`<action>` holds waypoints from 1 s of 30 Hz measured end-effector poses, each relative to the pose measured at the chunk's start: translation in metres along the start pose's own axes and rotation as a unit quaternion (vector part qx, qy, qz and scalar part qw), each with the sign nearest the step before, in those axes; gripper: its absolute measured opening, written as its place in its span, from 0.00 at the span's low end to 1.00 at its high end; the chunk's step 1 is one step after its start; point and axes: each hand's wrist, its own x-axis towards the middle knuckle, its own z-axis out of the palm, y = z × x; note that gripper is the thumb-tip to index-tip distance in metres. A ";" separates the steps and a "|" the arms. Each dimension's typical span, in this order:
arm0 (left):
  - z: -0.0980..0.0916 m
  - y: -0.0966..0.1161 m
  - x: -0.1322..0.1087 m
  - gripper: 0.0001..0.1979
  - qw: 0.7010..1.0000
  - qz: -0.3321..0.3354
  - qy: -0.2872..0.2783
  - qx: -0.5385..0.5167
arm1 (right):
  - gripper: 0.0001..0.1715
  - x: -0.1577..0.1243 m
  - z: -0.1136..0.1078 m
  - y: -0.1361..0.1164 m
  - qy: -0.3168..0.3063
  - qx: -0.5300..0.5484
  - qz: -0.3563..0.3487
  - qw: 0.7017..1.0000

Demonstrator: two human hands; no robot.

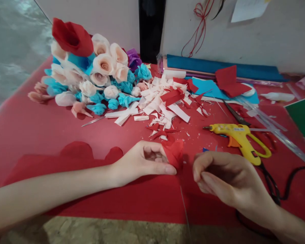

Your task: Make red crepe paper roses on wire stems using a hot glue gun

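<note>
A small red crepe-paper bud (174, 154) is clamped between thumb and fingers of the left hand (144, 162), low over the red table (27, 125), with a thin wire (184, 203) trailing from it toward the near edge. The roll could be loosened if that pinch slackens; its folds look soft, crinkled and tightly gathered. The right hand (223, 176) is held just beside, fingers curled together, seemingly empty. A yellow glue gun (240, 139) lies beyond.
</note>
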 end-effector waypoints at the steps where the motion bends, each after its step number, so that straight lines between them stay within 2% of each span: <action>1: 0.000 0.000 0.000 0.07 1.000 0.001 0.001 -0.002 | 0.08 0.000 0.001 0.000 0.008 -0.003 -0.005 1.000; 6: 0.001 -0.001 0.001 0.07 1.000 0.001 0.006 -0.013 | 0.12 -0.002 0.002 0.001 0.025 -0.003 -0.017 1.000; 17: 0.001 -0.002 0.001 0.08 1.000 -0.006 0.026 -0.010 | 0.09 0.001 -0.003 -0.004 0.074 -0.076 -0.070 0.992; 20: 0.002 -0.001 0.001 0.08 1.000 -0.008 0.026 -0.015 | 0.10 -0.004 -0.004 -0.003 0.097 -0.161 -0.125 0.974; 24: 0.001 -0.002 0.001 0.06 1.000 -0.011 0.011 -0.026 | 0.10 -0.003 -0.001 -0.002 0.109 -0.295 -0.197 0.929; 27: 0.000 -0.003 0.001 0.06 0.999 -0.004 0.004 -0.035 | 0.11 -0.002 0.003 -0.003 0.104 -0.338 -0.230 0.907; 30: -0.001 -0.004 0.001 0.05 0.999 0.004 -0.003 -0.037 | 0.11 -0.001 0.005 -0.003 0.102 -0.349 -0.241 0.900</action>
